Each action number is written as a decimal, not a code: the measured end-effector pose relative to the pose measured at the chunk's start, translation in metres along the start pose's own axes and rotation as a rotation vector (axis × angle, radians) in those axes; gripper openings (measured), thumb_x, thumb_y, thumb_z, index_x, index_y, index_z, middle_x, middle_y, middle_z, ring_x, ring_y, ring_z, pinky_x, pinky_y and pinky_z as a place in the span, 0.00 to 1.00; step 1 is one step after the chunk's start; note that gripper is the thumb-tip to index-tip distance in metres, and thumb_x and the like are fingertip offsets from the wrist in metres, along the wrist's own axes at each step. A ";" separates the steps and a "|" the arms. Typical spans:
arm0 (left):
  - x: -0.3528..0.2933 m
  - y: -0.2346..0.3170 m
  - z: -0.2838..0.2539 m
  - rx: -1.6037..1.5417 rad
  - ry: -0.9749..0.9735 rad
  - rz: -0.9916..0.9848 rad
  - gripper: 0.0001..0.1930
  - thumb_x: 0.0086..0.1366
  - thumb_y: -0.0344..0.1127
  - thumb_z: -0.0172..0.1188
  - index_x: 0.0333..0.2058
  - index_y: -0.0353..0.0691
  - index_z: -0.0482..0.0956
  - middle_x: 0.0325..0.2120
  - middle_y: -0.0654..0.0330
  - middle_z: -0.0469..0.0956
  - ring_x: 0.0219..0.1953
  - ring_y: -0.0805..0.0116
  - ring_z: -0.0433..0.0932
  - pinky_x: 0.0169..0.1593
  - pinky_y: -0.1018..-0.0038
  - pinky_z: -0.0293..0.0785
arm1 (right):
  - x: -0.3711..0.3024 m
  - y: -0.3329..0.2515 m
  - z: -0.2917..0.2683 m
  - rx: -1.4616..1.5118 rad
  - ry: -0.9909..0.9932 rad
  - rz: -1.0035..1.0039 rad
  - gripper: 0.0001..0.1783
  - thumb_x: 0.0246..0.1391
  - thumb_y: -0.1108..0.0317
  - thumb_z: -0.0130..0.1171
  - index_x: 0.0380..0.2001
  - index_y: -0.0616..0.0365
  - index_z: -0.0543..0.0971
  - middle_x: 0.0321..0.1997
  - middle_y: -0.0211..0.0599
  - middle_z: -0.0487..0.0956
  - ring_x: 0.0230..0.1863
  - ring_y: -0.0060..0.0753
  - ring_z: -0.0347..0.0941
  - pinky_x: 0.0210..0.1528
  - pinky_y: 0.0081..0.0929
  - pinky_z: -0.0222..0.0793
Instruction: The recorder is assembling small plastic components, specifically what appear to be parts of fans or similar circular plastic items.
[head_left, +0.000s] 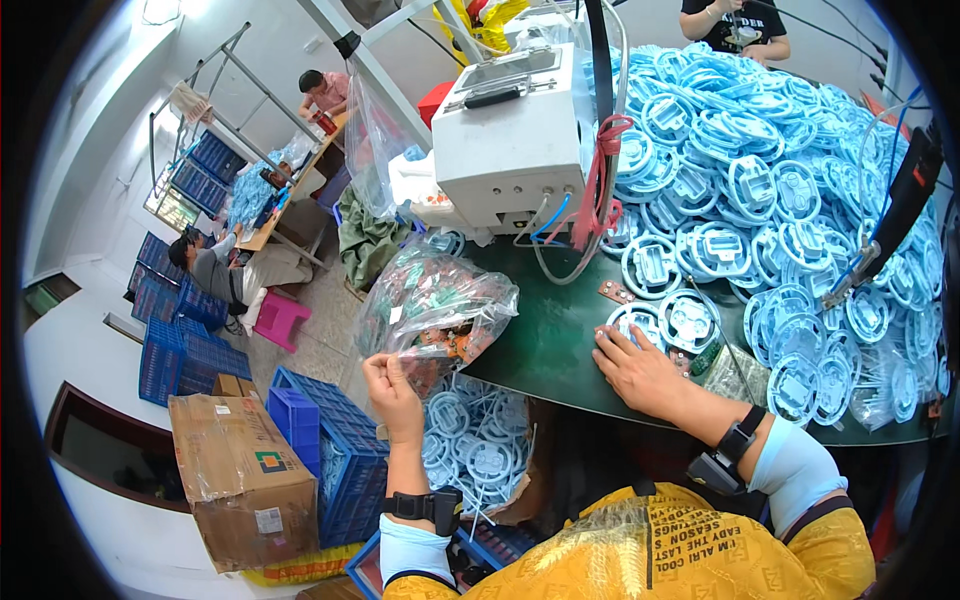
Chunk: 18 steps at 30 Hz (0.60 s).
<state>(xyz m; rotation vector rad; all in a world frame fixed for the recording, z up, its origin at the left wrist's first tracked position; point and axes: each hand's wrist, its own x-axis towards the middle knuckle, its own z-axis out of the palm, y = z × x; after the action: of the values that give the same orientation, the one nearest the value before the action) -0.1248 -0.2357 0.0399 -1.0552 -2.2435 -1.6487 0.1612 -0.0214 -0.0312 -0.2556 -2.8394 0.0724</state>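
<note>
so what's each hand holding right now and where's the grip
The left hand pinches the lower edge of a clear plastic bag of small circuit boards. The right hand holds nothing; its fingers rest on a blue round plastic part.

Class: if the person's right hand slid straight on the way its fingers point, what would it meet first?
Probably the round light-blue plastic part right at the fingertips of the right hand on the green table; it may already touch it.
</note>
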 end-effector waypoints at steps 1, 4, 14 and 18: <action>-0.002 0.005 -0.001 -0.065 0.020 -0.017 0.07 0.72 0.33 0.47 0.37 0.34 0.65 0.30 0.59 0.73 0.34 0.74 0.77 0.39 0.77 0.75 | 0.002 0.000 -0.002 0.000 -0.008 0.000 0.24 0.53 0.66 0.49 0.53 0.64 0.73 0.62 0.49 0.67 0.68 0.45 0.57 0.67 0.49 0.51; -0.012 -0.001 -0.009 -0.109 0.039 -0.034 0.07 0.72 0.32 0.45 0.38 0.34 0.64 0.31 0.57 0.74 0.36 0.73 0.78 0.39 0.77 0.76 | 0.005 -0.001 -0.004 0.007 -0.025 -0.004 0.24 0.52 0.67 0.50 0.53 0.63 0.73 0.62 0.49 0.67 0.68 0.45 0.57 0.66 0.50 0.52; -0.046 -0.007 -0.020 -0.181 0.050 -0.113 0.06 0.72 0.30 0.44 0.37 0.34 0.63 0.39 0.48 0.79 0.44 0.65 0.80 0.47 0.75 0.75 | 0.142 -0.011 0.002 0.401 0.259 -0.033 0.25 0.49 0.79 0.48 0.54 0.65 0.70 0.62 0.50 0.66 0.59 0.51 0.66 0.59 0.40 0.64; -0.056 -0.015 -0.018 -0.223 0.024 -0.137 0.04 0.71 0.28 0.46 0.38 0.33 0.63 0.37 0.47 0.80 0.44 0.63 0.80 0.47 0.73 0.74 | 0.240 -0.006 0.031 0.305 0.077 0.089 0.24 0.52 0.76 0.45 0.55 0.62 0.70 0.64 0.50 0.64 0.57 0.51 0.69 0.56 0.43 0.68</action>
<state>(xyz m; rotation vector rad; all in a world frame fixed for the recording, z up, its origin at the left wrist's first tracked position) -0.0977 -0.2780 0.0067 -0.9380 -2.2004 -1.9951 -0.0747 0.0152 0.0070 -0.3090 -2.6911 0.4971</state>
